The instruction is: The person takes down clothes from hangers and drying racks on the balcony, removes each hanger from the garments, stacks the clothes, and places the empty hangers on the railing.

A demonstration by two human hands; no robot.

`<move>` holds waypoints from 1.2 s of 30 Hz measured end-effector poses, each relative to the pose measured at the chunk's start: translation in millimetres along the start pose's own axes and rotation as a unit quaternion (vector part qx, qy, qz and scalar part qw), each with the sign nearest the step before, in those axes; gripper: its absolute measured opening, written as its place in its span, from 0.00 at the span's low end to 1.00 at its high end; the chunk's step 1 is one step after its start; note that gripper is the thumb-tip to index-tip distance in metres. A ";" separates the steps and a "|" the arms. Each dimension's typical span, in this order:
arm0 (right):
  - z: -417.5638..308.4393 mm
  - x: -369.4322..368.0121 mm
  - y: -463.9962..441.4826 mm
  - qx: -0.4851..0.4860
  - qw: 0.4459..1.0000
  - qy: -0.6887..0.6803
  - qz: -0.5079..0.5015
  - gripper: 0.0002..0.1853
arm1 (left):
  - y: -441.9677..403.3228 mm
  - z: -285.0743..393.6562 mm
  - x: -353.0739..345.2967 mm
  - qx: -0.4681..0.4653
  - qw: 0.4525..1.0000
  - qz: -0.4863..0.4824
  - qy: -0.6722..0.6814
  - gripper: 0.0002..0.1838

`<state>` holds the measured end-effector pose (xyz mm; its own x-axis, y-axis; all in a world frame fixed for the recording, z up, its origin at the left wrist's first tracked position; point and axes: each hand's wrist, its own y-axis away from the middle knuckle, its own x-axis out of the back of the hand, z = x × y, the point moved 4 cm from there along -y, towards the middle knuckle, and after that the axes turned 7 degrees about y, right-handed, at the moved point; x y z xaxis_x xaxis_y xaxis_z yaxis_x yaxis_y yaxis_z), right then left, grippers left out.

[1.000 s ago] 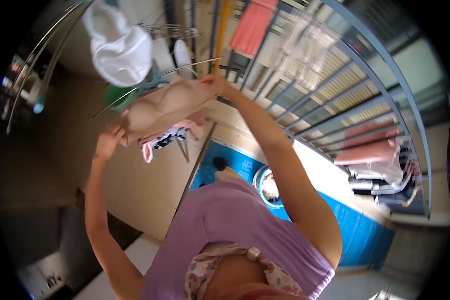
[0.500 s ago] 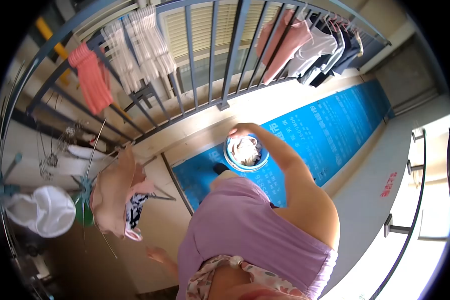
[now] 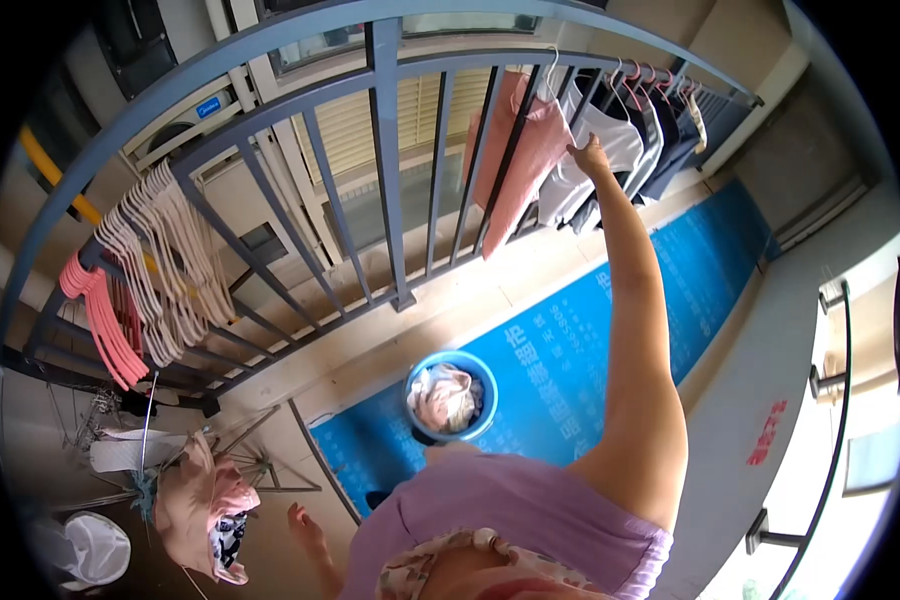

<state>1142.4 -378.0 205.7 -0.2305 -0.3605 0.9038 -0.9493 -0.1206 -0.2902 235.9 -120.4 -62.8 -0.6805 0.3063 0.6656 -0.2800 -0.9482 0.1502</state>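
Observation:
My right hand [image 3: 591, 158] is stretched out to the hanging clothes, thumb and fingers apart. It overlaps a white shirt [image 3: 620, 145] and lies close to the edge of a pink sleeveless top [image 3: 535, 145]; whether it touches either I cannot tell. Both garments hang from hangers on the dark railing [image 3: 385, 160]. Low on the left, my left hand [image 3: 308, 527] hangs beside my body with its fingers loosely apart and nothing in them. A blue bucket [image 3: 491, 395] of crumpled laundry [image 3: 444, 398] stands on the floor in front of me.
Bunches of white hangers [image 3: 165, 260] and pink hangers [image 3: 105, 320] hang at the railing's left. A metal drying rack with draped pink clothing [image 3: 195, 500] stands at lower left, near a white mesh basket [image 3: 98, 548]. Blue sheeting [image 3: 560, 350] covers the floor; a handrail [image 3: 830, 440] runs at right.
My right hand has left the bucket's rim and reached up to the hanging clothes. The view has shifted, so the bucket appears lower. My left hand still hangs at my side.

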 end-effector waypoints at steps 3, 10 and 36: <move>-7.0 -27.9 -44.9 -0.025 0.999 -0.037 -0.020 0.47 | 25.2 12.0 -11.1 0.040 0.999 0.002 -0.017 0.17; -26.9 -53.9 -58.3 -0.102 0.994 -0.032 -0.006 0.18 | 62.8 55.5 -15.6 0.108 0.989 -0.025 -0.098 0.15; -20.8 295.2 155.1 0.202 0.950 -0.203 -0.122 0.21 | -67.0 502.0 -10.6 -0.544 0.831 0.034 0.112 0.29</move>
<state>922.7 -483.9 434.0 0.1653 -0.5932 0.7879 -0.7852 -0.5626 -0.2588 601.7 -102.4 287.0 -0.7946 0.3784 0.4748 -0.5994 -0.3649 -0.7124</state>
